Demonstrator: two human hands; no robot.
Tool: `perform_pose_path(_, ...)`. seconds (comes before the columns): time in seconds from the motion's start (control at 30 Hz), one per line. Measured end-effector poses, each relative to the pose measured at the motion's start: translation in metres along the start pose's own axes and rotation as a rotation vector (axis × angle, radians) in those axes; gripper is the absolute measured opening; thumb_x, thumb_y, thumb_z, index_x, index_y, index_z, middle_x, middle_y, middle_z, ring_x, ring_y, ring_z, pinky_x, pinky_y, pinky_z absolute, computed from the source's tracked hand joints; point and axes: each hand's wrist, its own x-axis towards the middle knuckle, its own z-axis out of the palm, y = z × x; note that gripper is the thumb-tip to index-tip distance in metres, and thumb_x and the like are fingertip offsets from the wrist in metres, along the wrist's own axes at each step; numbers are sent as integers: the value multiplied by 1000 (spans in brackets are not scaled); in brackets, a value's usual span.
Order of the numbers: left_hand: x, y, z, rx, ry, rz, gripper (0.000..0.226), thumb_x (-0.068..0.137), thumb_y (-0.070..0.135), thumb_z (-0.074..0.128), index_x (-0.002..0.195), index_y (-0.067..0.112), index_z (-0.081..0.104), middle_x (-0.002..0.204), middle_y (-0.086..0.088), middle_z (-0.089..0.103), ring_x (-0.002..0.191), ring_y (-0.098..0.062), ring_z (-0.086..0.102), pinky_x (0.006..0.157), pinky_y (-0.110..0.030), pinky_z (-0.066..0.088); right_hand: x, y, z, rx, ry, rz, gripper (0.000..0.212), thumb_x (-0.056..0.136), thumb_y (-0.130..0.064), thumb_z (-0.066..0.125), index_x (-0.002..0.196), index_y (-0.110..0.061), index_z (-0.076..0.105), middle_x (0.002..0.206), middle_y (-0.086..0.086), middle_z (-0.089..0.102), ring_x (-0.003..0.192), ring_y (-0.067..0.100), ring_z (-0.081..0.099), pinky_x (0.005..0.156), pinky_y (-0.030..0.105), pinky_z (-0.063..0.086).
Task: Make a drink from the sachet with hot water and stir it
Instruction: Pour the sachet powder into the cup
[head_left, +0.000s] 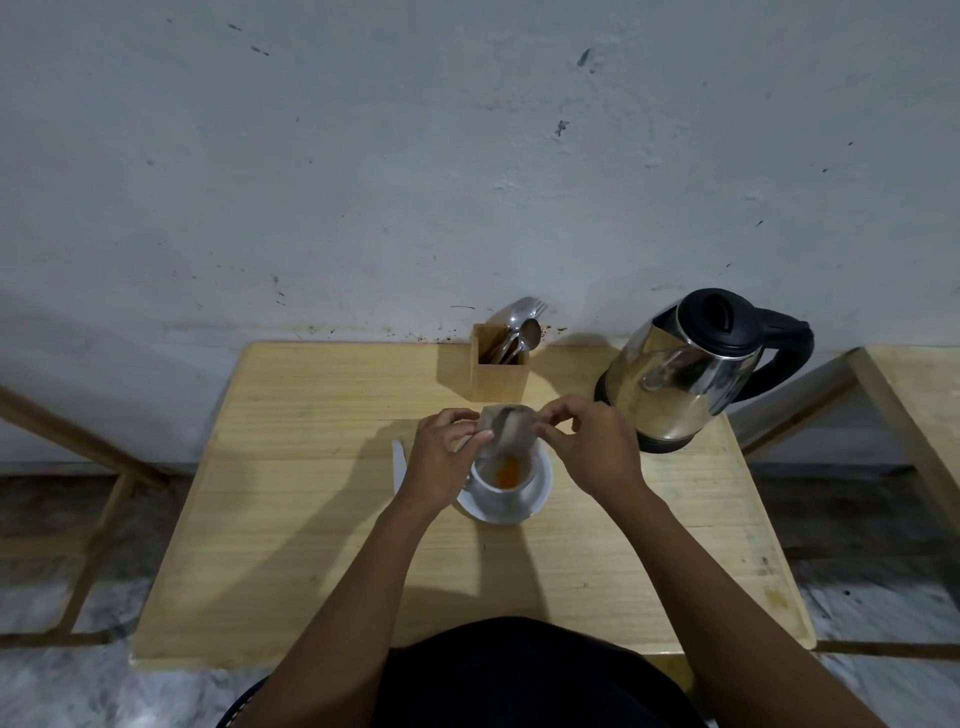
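At the centre of the frame, both hands hold a small silvery-grey sachet (508, 427) tilted over a white cup (498, 480). The left hand (441, 457) has its fingers (480, 438) pinched on the sachet's left edge, and the right hand (587, 447) pinches the right edge. The sachet looks crumpled and opened, its mouth pointing down into the cup. Orange powder (508, 470) lies in a small heap inside the cup. The cup stands on a white saucer (537, 493) on a pale wooden desk (311, 493). Right of the hands stands a shiny steel kettle (685, 374) with a black lid and handle. Just above the sachet in the frame, a wooden holder (498, 371) contains spoons and a fork.
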Motion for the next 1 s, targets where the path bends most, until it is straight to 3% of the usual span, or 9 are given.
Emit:
perform_pose_path(0.17, -2, 3, 1, 3, -4, -4, 21, 87, 25, 64, 99, 11, 76, 115, -1, 64, 121, -22, 44, 98, -40, 45, -1, 0, 0, 15, -11, 42, 7, 78, -27, 81, 77, -32, 77, 58, -29, 60, 50, -5, 52, 62, 19, 39)
perform_pose_path(0.43, 0, 3, -1, -25, 3, 1, 18, 85, 27, 67, 93, 14, 76, 109, 1, 65, 115, -25, 51, 97, -47, 46, -4, -2, -3, 27, -44, 81, 9, 82, -28, 78, 76, -34, 75, 51, -41, 51, 49, -2, 52, 49, 16, 28)
perform_pose_path(0.57, 1, -1, -1, 15, -7, -10, 22, 83, 34, 66, 92, 16, 76, 107, 3, 65, 113, -25, 53, 95, -49, 48, -4, -11, -4, 0, -178, 60, 18, 85, -31, 75, 71, -40, 67, 54, -41, 51, 48, 5, 45, 48, 20, 29)
perform_pose_path(0.67, 0, 6, -6, -66, -7, -59, 23, 85, 26, 69, 97, 7, 75, 109, 0, 62, 112, -22, 56, 89, -26, 48, -4, -10, -6, 69, -102, 68, 14, 85, -30, 74, 75, -37, 67, 60, -32, 59, 53, 7, 48, 51, 26, 40)
perform_pose_path(0.73, -3, 15, -16, -114, 0, -77, 26, 89, 27, 63, 108, 11, 71, 114, 1, 59, 108, -12, 57, 82, -13, 42, -5, -6, -7, 108, -113, 25, 19, 84, -27, 75, 75, -39, 65, 72, -21, 65, 63, 7, 53, 62, 33, 50)
perform_pose_path(0.8, -5, 20, -28, -155, 11, -156, 33, 94, 38, 52, 117, 19, 66, 118, 4, 59, 103, -8, 55, 85, -19, 40, -7, 0, -6, 132, -87, -41, 19, 84, -23, 75, 77, -38, 65, 79, -18, 67, 71, 7, 55, 67, 35, 52)
perform_pose_path(0.87, -4, 25, -38, -211, 18, -328, 45, 94, 51, 41, 110, 19, 68, 109, 1, 65, 93, -13, 57, 82, -29, 42, -11, 4, -5, 122, -1, -134, 14, 83, -19, 75, 82, -30, 67, 82, -16, 66, 73, 8, 54, 68, 35, 51)
perform_pose_path(0.93, -5, 28, -48, -284, -80, -478, 58, 91, 62, 37, 98, 15, 72, 94, -3, 71, 78, -18, 58, 77, -33, 46, -15, 6, 0, 63, 85, -302, 9, 83, -15, 73, 84, -22, 69, 83, -12, 65, 73, 7, 52, 68, 33, 49)
perform_pose_path(1.0, -9, 31, -54, -395, -266, -520, 62, 87, 65, 43, 100, 10, 70, 87, -6, 72, 71, -18, 59, 78, -35, 48, -18, 5, 7, -15, 112, -469, 4, 83, -16, 67, 83, -18, 70, 82, -7, 65, 76, 9, 53, 68, 33, 46)
